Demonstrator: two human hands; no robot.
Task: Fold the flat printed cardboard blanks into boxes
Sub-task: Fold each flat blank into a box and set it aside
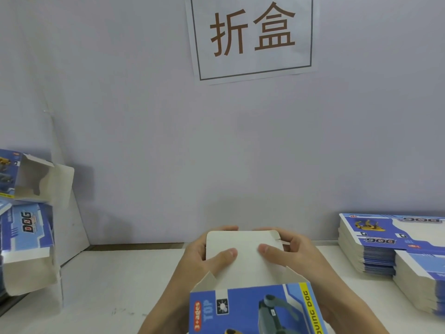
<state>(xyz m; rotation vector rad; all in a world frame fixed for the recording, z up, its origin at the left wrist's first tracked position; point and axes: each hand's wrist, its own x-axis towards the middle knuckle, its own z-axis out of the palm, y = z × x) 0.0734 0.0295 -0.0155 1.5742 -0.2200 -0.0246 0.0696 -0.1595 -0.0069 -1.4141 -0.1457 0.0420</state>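
— Head view: where's the box (255,307) now?

— Low in the middle, raised off the table (120,285) between both hands, printed face toward me. I've got it opened into a sleeve; its white end flap (243,251) stands up at the far end.

— And the hands?

— My left hand (204,256) grips the flap's left edge, thumb flat on the white face, fingers curled behind. My right hand (296,254) does the same on the right edge, near the small notch. Neither is loose.

— Which step, then?

— I'd judge it's closing one end: the flap is up, not yet tucked.

— Next move?

— Probably bending the flap over along its crease and sliding its tongue inside the sleeve. That calls for both thumbs pressing evenly, or it buckles. I can't see the side flaps, so I can't tell if they're folded in.

— Supplies?

— A blank stack (375,244) sits at right, well apart; finished boxes (26,213) pile up at left. A sign (252,34) hangs on the wall.
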